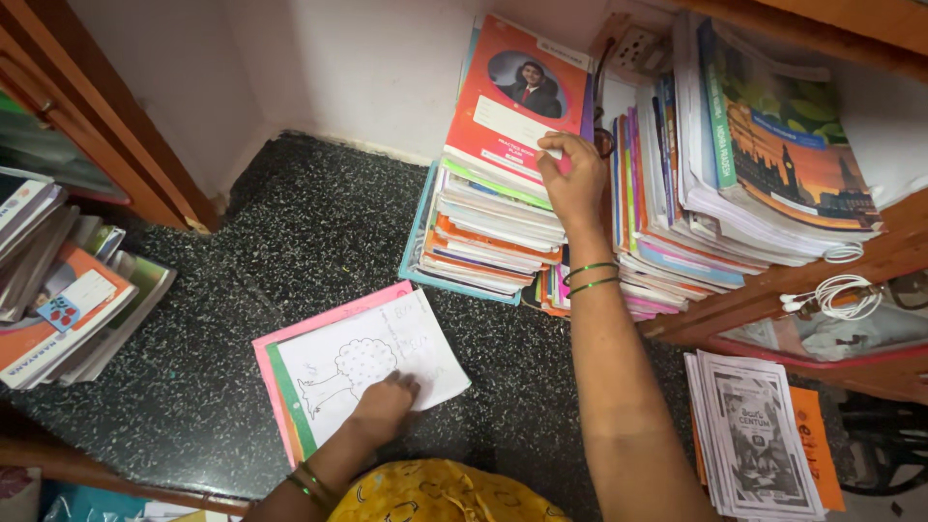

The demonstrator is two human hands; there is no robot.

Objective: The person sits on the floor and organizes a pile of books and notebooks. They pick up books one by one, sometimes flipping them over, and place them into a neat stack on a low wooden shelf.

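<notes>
My left hand (384, 408) rests flat on a white sheet with a pencil drawing of a tree (372, 360), which lies on pink and green paper on the dark speckled floor (280, 242). My right hand (573, 176) reaches up to a tall stack of books (493, 227) against the wall. Its fingers curl over the right edge of the top red-orange book (507, 106), gripping it. Green bangles circle both wrists.
A second, leaning pile of books (715, 184) fills a wooden shelf on the right, with white earphones (836, 290) on its edge. Black-and-white booklets (759, 440) lie at lower right. More books (58, 280) are stacked at left beside a wooden frame.
</notes>
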